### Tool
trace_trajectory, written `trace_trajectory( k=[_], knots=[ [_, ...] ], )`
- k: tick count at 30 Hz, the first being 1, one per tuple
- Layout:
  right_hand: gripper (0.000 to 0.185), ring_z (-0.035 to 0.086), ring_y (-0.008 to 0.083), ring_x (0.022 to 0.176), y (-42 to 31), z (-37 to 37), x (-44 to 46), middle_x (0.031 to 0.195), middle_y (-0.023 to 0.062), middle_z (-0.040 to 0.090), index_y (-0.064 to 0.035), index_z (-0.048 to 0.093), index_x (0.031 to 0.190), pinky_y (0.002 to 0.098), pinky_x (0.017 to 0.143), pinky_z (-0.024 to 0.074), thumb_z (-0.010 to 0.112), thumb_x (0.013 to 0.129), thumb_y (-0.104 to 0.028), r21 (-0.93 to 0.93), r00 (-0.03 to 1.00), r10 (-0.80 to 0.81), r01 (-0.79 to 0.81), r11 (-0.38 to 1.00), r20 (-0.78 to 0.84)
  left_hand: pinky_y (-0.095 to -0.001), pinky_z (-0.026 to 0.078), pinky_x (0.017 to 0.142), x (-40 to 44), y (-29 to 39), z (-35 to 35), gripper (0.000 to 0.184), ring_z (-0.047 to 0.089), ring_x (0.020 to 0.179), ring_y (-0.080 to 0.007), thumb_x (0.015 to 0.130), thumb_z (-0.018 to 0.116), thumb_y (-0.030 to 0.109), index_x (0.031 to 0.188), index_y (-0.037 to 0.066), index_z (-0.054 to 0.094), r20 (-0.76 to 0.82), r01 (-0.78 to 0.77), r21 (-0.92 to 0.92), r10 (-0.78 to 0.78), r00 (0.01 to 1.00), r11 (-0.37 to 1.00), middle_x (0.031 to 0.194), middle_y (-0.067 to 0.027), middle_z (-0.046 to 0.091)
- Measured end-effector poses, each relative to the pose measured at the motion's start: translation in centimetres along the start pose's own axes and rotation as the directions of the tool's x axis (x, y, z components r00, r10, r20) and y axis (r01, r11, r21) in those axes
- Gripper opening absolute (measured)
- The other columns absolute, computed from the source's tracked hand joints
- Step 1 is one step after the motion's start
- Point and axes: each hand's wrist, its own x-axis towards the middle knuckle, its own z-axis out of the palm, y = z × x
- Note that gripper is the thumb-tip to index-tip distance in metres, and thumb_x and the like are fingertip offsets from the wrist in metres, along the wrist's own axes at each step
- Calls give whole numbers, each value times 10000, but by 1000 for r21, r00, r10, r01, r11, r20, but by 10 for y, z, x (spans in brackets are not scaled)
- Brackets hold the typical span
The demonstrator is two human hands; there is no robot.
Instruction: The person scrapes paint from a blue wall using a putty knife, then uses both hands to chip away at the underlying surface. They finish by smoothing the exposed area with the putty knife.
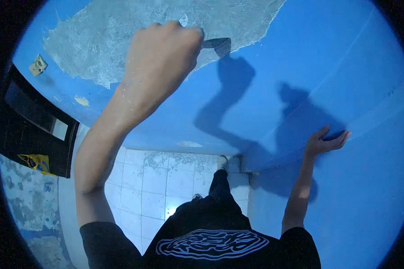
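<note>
1. Grips a scraper in the left hand, closed into a tight fist with the handle hidden inside.
2. Shows only a thin, dark blade, poking out on the right of the fist.
3. Holds that blade up at the grey patch on the blue wall, near its ragged lower edge; cannot tell for certain whether touching.
4. Casts a dark shadow of fist and forearm on the blue paint, just below the blade.
5. Holds the right hand lower and well apart, about half open, with fingers loosely curved into a shallow cup and nothing seen in its grasp.
6. Has those fingers close beside the wall; cannot tell whether touching.
7. Stands on white floor tiles, in a black shirt and a pale shoe.
8. Includes, over to the left, a small wall socket beside the grey patch.
</note>
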Motion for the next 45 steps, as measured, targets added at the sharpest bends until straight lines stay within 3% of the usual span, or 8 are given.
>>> trace_trajectory(
  k=[4,20,24,28,34,40,42,45],
  knots=[
    [601,386,428,1262,-1,5,0,1402,275,354,69,376,1342,498,1022,357,615,919,-283,111,997,48,-42,993,-57,-459,512,620,7,10,14,193,634,683,-361,822,666,264,838,72,648,8,-77,-22,77,997,997,696,-159,621],
    [612,386,404,1261,0,4,-3,1385,280,363,72,358,1357,480,1034,353,618,918,-265,102,997,54,-48,994,-56,-477,517,649,40,28,-3,192,637,732,-373,781,696,247,823,62,660,23,-77,9,76,997,997,732,-182,626],
    [600,392,406,1259,-3,7,-1,1382,278,370,69,369,1350,499,1038,340,613,921,-273,155,993,54,-37,987,-106,-474,521,647,51,15,-16,189,646,741,-368,782,694,242,827,61,666,-210,-121,-2,118,971,993,739,-181,635],
    [595,394,415,1259,0,2,-3,1380,280,369,68,375,1346,506,1033,344,611,922,-278,79,997,64,-60,995,-50,-466,526,636,42,49,45,146,662,736,-372,768,612,153,809,28,674,24,-285,-201,295,955,937,787,-213,649],
    [624,370,391,1276,2,2,-3,1401,255,294,44,303,1391,493,986,404,587,939,-280,24,998,54,-55,998,29,-452,492,604,58,15,-26,194,619,675,-354,795,693,252,790,68,631,-245,-81,-121,49,968,989,681,-154,620],
    [607,351,395,1290,1,3,-5,1399,264,289,43,307,1391,497,1023,379,587,939,-249,92,998,68,-66,994,-16,-449,493,615,57,33,-18,224,605,674,-367,779,713,272,816,65,637,-107,-119,57,125,986,991,685,-173,612],
    [616,360,394,1286,1,1,-3,1402,262,285,44,301,1393,496,1037,372,594,935,-246,53,995,88,-91,994,44,-451,498,605,62,19,-40,198,606,664,-368,785,700,270,825,86,638,5,23,17,-23,1000,1000,671,-155,604],
    [615,366,392,1285,-2,3,-3,1403,262,303,49,321,1383,505,1032,367,605,929,-253,106,994,105,-104,989,-6,-427,479,564,55,43,-43,176,620,633,-346,760,720,228,791,77,635,-108,-84,159,102,989,984,674,-157,614]
  ],
)
